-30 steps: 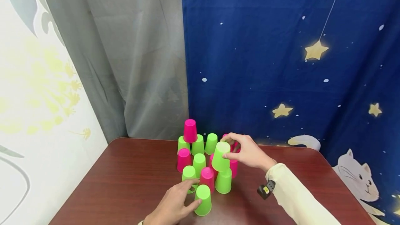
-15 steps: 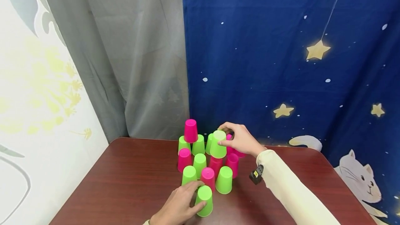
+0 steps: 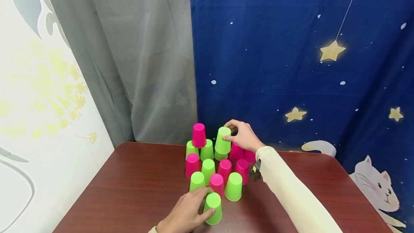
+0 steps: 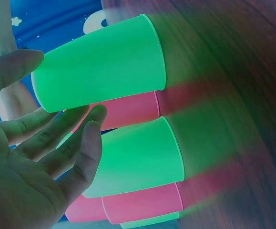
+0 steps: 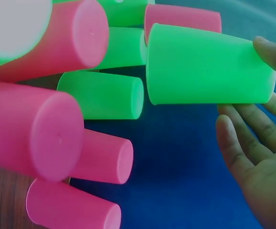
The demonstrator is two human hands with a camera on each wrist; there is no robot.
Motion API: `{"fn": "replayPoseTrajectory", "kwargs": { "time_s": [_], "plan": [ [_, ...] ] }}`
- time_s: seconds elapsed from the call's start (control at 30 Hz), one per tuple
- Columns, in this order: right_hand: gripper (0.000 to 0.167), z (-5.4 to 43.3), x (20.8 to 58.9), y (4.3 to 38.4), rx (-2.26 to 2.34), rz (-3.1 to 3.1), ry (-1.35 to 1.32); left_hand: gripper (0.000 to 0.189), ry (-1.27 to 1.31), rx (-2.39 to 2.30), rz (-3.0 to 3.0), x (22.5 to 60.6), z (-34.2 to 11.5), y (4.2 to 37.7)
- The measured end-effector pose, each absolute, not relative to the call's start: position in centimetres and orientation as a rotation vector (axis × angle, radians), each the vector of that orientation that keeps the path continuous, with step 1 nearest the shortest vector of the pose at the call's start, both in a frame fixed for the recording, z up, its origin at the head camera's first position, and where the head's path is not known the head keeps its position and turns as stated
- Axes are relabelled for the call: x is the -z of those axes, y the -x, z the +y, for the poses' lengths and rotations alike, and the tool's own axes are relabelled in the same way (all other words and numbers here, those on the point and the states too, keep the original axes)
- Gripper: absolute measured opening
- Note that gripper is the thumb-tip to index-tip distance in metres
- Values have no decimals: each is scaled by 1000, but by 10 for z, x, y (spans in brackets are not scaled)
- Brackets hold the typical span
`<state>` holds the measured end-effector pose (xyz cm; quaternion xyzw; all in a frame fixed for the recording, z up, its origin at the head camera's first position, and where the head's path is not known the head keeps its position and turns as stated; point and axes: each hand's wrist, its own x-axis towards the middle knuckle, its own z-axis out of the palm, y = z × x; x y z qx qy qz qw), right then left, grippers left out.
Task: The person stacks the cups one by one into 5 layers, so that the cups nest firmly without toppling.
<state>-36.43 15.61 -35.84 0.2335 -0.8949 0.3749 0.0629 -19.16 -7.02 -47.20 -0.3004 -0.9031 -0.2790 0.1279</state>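
A raised green cup [image 3: 223, 140] is hanging mouth-down over the back row, the right hand [image 3: 242, 136] pinching it near its base; whether it is touching the cups below is hard to tell. To its left, a pink cup [image 3: 198, 135] is resting atop the row. This seems to be a placing step, the next move calling for a level rim and a gentle release. The left hand [image 3: 189, 209] is holding the front green cup [image 3: 213, 209] on the table [image 3: 139, 190]. No cup is showing legible writing; the wrist device [image 3: 255, 170] is carrying a yellow mark too small to read.
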Motion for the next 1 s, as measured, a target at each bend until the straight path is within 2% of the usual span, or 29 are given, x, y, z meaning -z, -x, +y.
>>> {"fn": "replayPoseTrajectory", "kwargs": {
  "time_s": [0.43,1.0],
  "plan": [
    [37,123,373,390,-1176,-2695,-477,36,880,816,-2660,470,-71,192],
    [35,113,384,401,-1160,-2668,-440,37,843,831,-2721,466,-70,192]
  ]
}}
